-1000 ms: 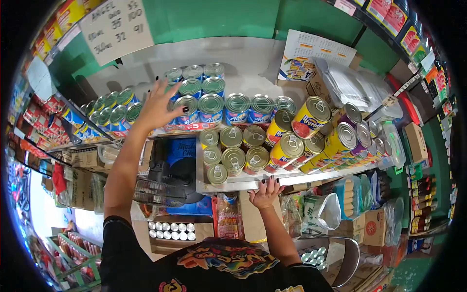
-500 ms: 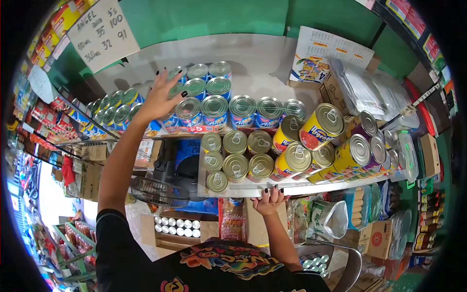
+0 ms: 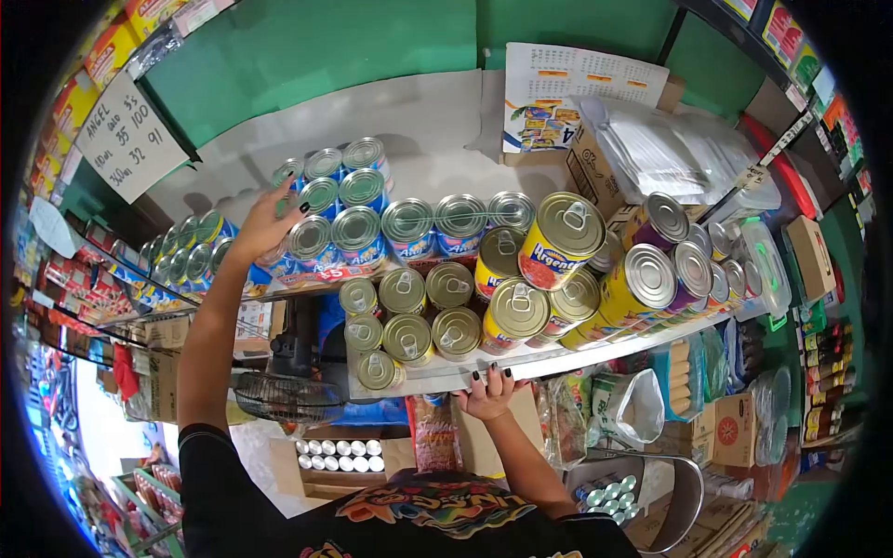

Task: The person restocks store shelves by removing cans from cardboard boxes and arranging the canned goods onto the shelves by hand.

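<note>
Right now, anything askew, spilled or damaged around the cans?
No spill or damage that I can see. The handwritten price sign hangs at a slant, though the wide lens may exaggerate it. One yellow-labelled can appears perched higher than the neighbouring cans, leaving that group uneven.

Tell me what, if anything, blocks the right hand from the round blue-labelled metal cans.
Round gold-lidded metal cans stand between the right hand, at the pale shelf's front edge, and the blue-labelled cans behind.
</note>
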Motion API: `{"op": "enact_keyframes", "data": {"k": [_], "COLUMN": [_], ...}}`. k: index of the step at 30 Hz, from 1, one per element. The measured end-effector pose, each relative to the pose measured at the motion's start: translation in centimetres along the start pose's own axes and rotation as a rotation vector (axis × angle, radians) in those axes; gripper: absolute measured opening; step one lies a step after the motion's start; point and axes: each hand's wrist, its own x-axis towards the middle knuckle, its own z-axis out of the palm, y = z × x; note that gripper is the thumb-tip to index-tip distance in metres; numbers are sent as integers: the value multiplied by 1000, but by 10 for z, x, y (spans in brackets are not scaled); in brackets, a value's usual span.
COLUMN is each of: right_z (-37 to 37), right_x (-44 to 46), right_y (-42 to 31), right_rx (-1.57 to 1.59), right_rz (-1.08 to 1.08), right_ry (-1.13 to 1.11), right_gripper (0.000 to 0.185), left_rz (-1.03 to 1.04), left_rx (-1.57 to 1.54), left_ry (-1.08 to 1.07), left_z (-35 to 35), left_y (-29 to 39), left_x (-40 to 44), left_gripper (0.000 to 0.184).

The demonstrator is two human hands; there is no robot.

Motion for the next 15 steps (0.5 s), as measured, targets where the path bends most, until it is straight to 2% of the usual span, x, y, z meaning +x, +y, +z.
{"op": "enact_keyframes", "data": {"k": [12,15], "right_z": [-3,4], "right_x": [8,0], "right_y": [-2,-5], "right_rx": [-21,64], "right_rz": [35,98], "right_ry": [25,22], "right_gripper": [66,61], "left_rz": [44,45], "left_rx": [6,10], "left_ry": [65,71], "left_z": [7,6], "left_y": [-2,-4], "left_x": [2,2], "left_gripper": [67,67]}}
